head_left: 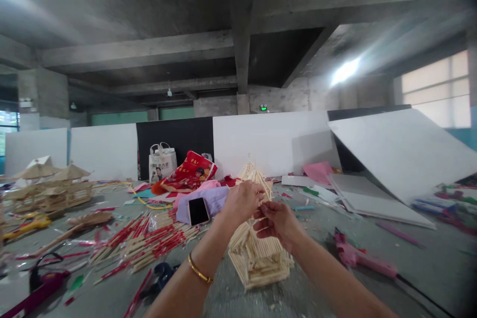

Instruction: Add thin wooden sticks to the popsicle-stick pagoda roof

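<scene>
Bench crowded left of the stick tower, more open right.

Left hand (242, 201) and right hand (276, 221) meet at the stick tower (257, 253). Just left: phone (198, 211) on purple cloth (214, 201), then a spread of loose sticks (149, 243). Right: pink glue gun (359, 256) near, bare bench (428, 258) beyond it. White boards (402, 154) lean behind, blocking the far right.

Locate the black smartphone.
Head view, left of centre: the black smartphone lies on lilac cloth, just left of the left hand, beyond the red-wrapped wooden chopsticks.
</scene>
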Demonstrator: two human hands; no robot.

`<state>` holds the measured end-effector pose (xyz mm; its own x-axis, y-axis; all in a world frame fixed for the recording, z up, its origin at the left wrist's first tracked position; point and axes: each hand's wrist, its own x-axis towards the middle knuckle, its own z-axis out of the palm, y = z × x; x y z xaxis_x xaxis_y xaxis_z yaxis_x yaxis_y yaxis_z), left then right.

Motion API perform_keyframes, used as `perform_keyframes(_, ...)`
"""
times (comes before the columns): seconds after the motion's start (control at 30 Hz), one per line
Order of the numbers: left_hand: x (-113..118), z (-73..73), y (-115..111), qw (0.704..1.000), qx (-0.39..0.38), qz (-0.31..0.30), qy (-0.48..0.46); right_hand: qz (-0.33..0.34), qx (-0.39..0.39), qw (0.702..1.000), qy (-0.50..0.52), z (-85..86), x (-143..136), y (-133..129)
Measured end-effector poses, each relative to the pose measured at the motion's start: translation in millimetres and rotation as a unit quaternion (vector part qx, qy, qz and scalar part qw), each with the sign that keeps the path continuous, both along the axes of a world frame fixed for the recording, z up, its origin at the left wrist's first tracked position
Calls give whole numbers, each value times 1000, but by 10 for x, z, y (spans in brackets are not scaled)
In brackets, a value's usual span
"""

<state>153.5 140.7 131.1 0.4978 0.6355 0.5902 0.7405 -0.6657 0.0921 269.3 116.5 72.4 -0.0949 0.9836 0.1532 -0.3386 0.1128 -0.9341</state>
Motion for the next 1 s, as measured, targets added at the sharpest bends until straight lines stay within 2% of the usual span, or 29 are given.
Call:
perform_keyframes(0.63,-15,-74,30,999,10,-18,-26,-41,18,998,-36,-1,-49,-8)
perform_keyframes(1.0,1,-83,53,999,-5,-19,-29,-36,28,998,-38,13,-40,-25)
